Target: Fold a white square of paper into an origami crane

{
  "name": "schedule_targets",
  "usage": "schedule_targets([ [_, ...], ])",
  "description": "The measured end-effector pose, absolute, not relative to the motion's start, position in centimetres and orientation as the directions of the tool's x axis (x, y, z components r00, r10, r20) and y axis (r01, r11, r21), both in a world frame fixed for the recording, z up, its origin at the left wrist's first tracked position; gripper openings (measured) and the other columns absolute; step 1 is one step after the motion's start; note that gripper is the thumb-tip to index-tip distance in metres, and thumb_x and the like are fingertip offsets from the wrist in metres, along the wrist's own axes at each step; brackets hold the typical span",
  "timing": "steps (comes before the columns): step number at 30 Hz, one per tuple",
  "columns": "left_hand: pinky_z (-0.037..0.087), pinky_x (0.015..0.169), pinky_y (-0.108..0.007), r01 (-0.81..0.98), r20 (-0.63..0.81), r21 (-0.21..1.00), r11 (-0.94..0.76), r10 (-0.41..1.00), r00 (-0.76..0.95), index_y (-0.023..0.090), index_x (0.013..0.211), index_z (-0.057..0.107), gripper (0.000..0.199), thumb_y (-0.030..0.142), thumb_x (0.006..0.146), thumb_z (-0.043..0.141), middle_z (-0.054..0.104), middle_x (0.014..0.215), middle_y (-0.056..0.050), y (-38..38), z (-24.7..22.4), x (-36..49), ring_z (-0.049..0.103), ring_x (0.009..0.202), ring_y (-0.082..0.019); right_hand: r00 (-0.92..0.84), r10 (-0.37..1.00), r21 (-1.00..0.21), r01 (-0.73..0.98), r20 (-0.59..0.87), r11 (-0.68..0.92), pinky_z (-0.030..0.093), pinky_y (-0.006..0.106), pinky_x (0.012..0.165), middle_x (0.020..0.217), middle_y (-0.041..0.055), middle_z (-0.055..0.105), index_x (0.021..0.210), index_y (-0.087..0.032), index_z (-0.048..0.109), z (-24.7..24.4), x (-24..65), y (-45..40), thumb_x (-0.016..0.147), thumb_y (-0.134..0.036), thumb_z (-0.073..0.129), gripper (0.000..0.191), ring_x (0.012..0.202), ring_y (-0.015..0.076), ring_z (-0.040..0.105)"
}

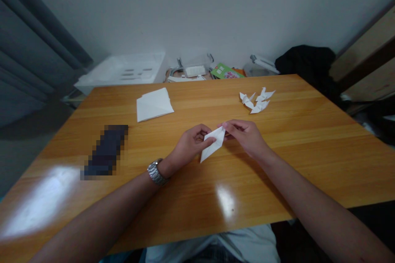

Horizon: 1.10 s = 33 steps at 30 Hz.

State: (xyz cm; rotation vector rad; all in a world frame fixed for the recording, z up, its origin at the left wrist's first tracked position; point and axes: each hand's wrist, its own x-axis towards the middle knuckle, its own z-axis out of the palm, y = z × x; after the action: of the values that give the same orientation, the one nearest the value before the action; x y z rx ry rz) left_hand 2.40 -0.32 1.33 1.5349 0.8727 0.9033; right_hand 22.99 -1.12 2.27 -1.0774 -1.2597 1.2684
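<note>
A small piece of folded white paper (215, 144), shaped like a slanted diamond, is held above the table between my two hands. My left hand (191, 144) grips its left side, thumb lying on the front face and fingers behind. At the upper right corner, the thumb and fingers of my right hand (242, 133) pinch the paper. The tips of several right fingers are partly hidden behind it. A metal watch is on my left wrist.
The wooden table (308, 148) carries a stack of white paper sheets (154, 104) at back left, folded paper birds (257, 100) at back right and a dark pixelated object (106, 150) at left. Behind its far edge are a white tray (123, 70), a green booklet (226, 71) and a black cloth-like bundle (304, 63).
</note>
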Motion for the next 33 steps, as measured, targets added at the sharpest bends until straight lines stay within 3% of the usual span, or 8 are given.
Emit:
schedule_targets([
  [7, 0.049, 0.068, -0.023, 0.036, 0.044, 0.997, -0.068, 0.888, 0.457, 0.015, 0.092, 0.061, 0.032, 0.041, 0.081, 0.077, 0.068, 0.087, -0.003, -0.28, 1.32, 2.49, 0.063, 0.077, -0.013, -0.048, 0.997, -0.993, -0.099, 0.068, 0.063, 0.063, 0.030, 0.067, 0.080, 0.0049, 0.074, 0.087, -0.022, 0.079, 2.54, 23.11, -1.15, 0.087, -0.054, 0.070, 0.034, 0.071, 0.0176, 0.070],
  [17, 0.050, 0.072, -0.024, 0.000, 0.046, 0.999, -0.051, 0.899, 0.435, 0.015, 0.091, 0.061, 0.032, 0.040, 0.080, 0.078, 0.069, 0.088, -0.004, -0.39, 1.61, 2.54, 0.064, 0.079, -0.013, -0.075, 0.980, -0.975, -0.138, 0.187, 0.175, 0.063, 0.027, 0.066, 0.086, 0.0015, 0.071, 0.088, -0.023, 0.075, 2.25, 23.27, -0.91, 0.078, -0.037, 0.083, 0.019, 0.073, 0.0141, 0.068],
  [33, 0.053, 0.073, -0.025, 0.088, 0.082, 0.985, -0.147, 0.857, 0.509, 0.015, 0.098, 0.065, 0.030, 0.041, 0.086, 0.073, 0.071, 0.094, -0.006, -0.36, 1.21, 2.33, 0.066, 0.082, -0.015, -0.040, 0.994, -0.991, -0.090, 0.105, 0.101, 0.059, 0.028, 0.064, 0.074, 0.0012, 0.069, 0.082, -0.021, 0.074, 2.57, 22.88, -1.18, 0.080, -0.043, 0.080, 0.023, 0.066, 0.0140, 0.064],
])
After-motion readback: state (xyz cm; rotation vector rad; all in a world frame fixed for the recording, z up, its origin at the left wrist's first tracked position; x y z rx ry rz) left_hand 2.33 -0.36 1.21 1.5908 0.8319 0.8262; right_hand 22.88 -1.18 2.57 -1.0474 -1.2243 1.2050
